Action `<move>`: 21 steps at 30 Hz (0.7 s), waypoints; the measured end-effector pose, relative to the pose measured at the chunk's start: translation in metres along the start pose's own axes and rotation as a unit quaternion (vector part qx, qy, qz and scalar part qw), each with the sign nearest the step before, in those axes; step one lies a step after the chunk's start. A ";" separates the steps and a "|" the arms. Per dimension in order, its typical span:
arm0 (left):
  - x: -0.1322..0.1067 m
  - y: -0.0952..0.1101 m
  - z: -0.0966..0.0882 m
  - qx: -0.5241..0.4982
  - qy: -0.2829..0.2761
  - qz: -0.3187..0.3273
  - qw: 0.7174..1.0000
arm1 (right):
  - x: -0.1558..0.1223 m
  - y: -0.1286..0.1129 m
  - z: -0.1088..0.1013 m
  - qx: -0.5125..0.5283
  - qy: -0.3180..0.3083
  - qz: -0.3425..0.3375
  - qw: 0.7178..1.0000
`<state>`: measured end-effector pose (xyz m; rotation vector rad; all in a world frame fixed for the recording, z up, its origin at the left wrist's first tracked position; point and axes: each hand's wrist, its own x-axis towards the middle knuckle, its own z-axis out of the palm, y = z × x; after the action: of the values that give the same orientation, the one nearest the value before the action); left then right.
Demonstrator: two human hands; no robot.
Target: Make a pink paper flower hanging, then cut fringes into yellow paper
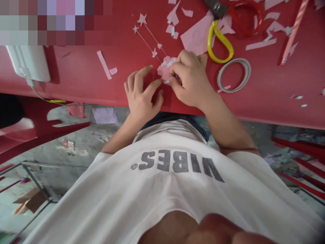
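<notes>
A small pink paper piece (164,70) with bits of white tape on it lies near the front edge of the red table (266,98). My right hand (189,79) is closed in a pinch on its right side. My left hand (142,93) rests beside it on the left, fingers spread, with the index fingertip pressing on the paper's lower edge. Two thin sticks with paper stars (142,19) run from the pink piece toward the back of the table.
Yellow-handled scissors (220,40), a tape ring (234,75), red-handled scissors (245,17), a striped straw (294,32), a larger pink sheet (196,35) and several paper scraps lie on the table. A white device (29,61) with a cable sits at left. Red chairs (38,125) stand below.
</notes>
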<state>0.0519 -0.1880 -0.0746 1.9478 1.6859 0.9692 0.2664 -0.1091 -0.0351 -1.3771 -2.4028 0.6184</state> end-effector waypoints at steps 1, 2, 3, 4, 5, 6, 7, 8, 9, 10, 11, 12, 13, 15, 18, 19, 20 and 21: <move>0.000 0.001 0.001 -0.008 -0.004 -0.007 1.000 | 0.000 -0.001 0.001 -0.005 -0.002 0.002 1.000; 0.000 0.002 0.001 -0.018 -0.009 -0.016 1.000 | 0.000 -0.001 0.001 -0.011 -0.006 0.004 1.000; 0.000 0.004 0.001 -0.023 -0.013 -0.024 0.999 | 0.000 -0.002 0.001 -0.016 -0.009 0.007 1.000; 0.001 0.006 0.001 -0.020 -0.020 -0.032 0.999 | 0.000 -0.003 0.000 -0.020 -0.015 0.007 1.000; 0.002 0.008 -0.001 -0.007 -0.031 -0.042 0.999 | 0.000 -0.004 -0.002 -0.023 -0.020 0.007 1.000; 0.002 0.011 -0.002 0.013 -0.046 -0.054 0.997 | 0.000 -0.005 -0.003 -0.027 -0.026 0.005 0.999; 0.003 0.015 -0.005 0.036 -0.065 -0.067 0.995 | 0.001 -0.006 -0.005 -0.031 -0.033 0.003 0.999; 0.004 0.018 -0.007 0.057 -0.084 -0.080 0.992 | 0.001 -0.007 -0.006 -0.034 -0.039 0.002 0.999; 0.005 0.021 -0.009 0.073 -0.100 -0.091 0.988 | 0.001 -0.007 -0.008 -0.037 -0.044 0.001 0.998; 0.006 0.024 -0.011 0.083 -0.109 -0.096 0.986 | 0.001 -0.008 -0.008 -0.039 -0.047 0.002 0.998; 0.006 0.025 -0.013 0.088 -0.112 -0.097 0.985 | 0.001 -0.008 -0.008 -0.040 -0.048 0.003 0.998; 0.006 0.026 -0.014 0.090 -0.113 -0.095 0.985 | 0.002 -0.007 -0.007 -0.040 -0.049 0.005 0.998; 0.006 0.027 -0.015 0.092 -0.113 -0.091 0.985 | 0.002 -0.007 -0.006 -0.040 -0.048 0.007 0.998; 0.006 0.027 -0.015 0.094 -0.113 -0.081 0.986 | 0.002 -0.005 -0.004 -0.039 -0.046 0.008 0.998; 0.006 0.025 -0.013 0.098 -0.111 -0.069 0.987 | 0.002 -0.003 0.000 -0.032 -0.036 0.011 0.999; 0.007 0.025 -0.013 0.096 -0.107 -0.067 0.987 | 0.002 -0.002 0.000 -0.029 -0.034 0.011 0.999; 0.007 0.025 -0.012 0.094 -0.105 -0.066 0.988 | 0.002 -0.002 0.001 -0.028 -0.034 0.012 0.999; 0.007 0.025 -0.012 0.091 -0.103 -0.067 0.988 | 0.002 -0.001 0.001 -0.027 -0.034 0.012 0.999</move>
<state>0.0612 -0.1880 -0.0477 1.9409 1.8092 0.5626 0.2639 -0.1081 -0.0353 -1.4305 -2.4762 0.6202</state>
